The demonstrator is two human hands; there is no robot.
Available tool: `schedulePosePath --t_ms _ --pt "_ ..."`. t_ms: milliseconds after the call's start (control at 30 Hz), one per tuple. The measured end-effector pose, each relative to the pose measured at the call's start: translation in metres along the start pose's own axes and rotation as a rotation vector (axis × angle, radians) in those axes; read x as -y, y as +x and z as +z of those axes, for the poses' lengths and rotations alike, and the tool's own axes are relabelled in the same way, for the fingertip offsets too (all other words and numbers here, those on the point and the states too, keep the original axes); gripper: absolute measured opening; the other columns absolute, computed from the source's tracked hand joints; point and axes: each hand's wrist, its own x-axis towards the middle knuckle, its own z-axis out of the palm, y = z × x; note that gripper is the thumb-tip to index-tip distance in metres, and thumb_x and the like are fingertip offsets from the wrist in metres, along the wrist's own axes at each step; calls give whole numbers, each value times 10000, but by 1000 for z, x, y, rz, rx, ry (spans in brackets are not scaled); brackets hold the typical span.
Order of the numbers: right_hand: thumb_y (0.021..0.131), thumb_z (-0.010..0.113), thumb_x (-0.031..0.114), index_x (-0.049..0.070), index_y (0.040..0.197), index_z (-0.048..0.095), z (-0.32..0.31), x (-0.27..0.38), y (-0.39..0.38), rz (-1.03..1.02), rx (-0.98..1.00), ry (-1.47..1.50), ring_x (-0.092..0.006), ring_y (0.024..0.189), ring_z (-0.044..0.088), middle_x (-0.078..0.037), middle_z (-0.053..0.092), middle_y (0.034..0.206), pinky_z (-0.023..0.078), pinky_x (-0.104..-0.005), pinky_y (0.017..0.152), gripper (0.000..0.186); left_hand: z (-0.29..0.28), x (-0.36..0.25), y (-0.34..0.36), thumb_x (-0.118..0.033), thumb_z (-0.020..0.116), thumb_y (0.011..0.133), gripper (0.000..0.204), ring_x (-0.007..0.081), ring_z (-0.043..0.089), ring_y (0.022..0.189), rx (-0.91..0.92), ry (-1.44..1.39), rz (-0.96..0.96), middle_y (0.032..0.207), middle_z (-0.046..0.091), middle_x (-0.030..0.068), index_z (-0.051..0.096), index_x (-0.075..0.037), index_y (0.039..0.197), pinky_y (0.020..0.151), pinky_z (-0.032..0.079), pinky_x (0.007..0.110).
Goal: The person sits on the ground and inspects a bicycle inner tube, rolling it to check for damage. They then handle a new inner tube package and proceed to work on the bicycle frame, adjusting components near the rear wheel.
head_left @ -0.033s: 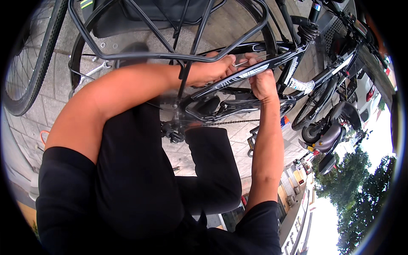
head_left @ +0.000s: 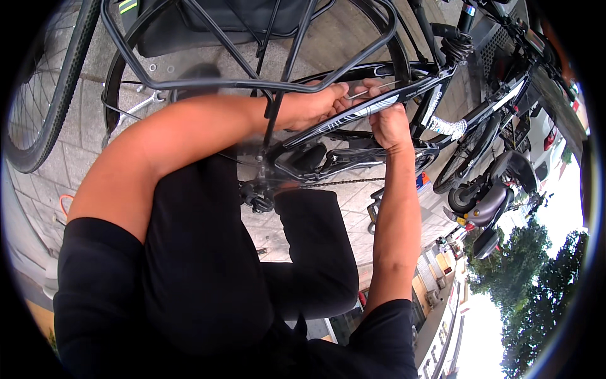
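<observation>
A bicycle with a black frame tube [head_left: 360, 112] lies across in front of me, its rear rack [head_left: 189, 83] above my left forearm. My left hand [head_left: 315, 106] reaches under the rack, fingers closed beside the rear wheel; what they pinch is partly hidden. From below, my right hand [head_left: 390, 126] comes around the frame tube, its fingertips closed on a thin bent metal rod like a hex key [head_left: 382, 86]. The rod's bent end lies near my left fingertips. Below the tube are the chain [head_left: 347, 182] and rear derailleur [head_left: 257, 199].
A combination wrench [head_left: 146, 104] and washers [head_left: 153, 67] lie on the paving at left. Another bicycle wheel [head_left: 53, 104] stands at far left. A black bag [head_left: 221, 31] sits behind the rack. Parked bicycles and a scooter [head_left: 489, 205] are to the right.
My left fingertips have shifted very slightly near the rod. Everything else looks the same.
</observation>
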Motion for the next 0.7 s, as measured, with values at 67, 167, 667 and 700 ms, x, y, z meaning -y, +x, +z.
schedulePosePath --t_ms 67,167,667,700 --pt "1024 664 159 20 1180 708 -5 -3 1 -1 20 26 -100 699 612 -102 777 974 419 -215 585 213 0 -3 0 -362 453 1129 368 98 624 634 3 -25 -99 800 641 27 614 -43 1040 566 541 275" --pt "1015 668 144 11 1176 706 -8 -4 2 -11 13 -23 -113 703 615 -113 776 999 439 -235 611 212 -8 -9 5 -405 497 1110 428 163 668 663 -26 271 -66 778 684 62 639 -7 1039 581 531 336" --pt "1023 655 125 -23 1156 701 -12 -1 0 37 -4 -29 -186 801 692 -133 767 987 485 -272 649 204 -14 -20 -14 -298 713 988 377 424 695 631 -80 1482 930 721 654 274 617 50 880 550 556 470" --pt "1024 653 126 -22 1162 699 -12 1 -1 35 4 -28 -191 820 700 -134 766 1003 501 -278 662 207 -16 -16 -9 -298 688 1011 375 398 699 617 -59 1435 915 713 662 251 617 47 884 542 556 455"
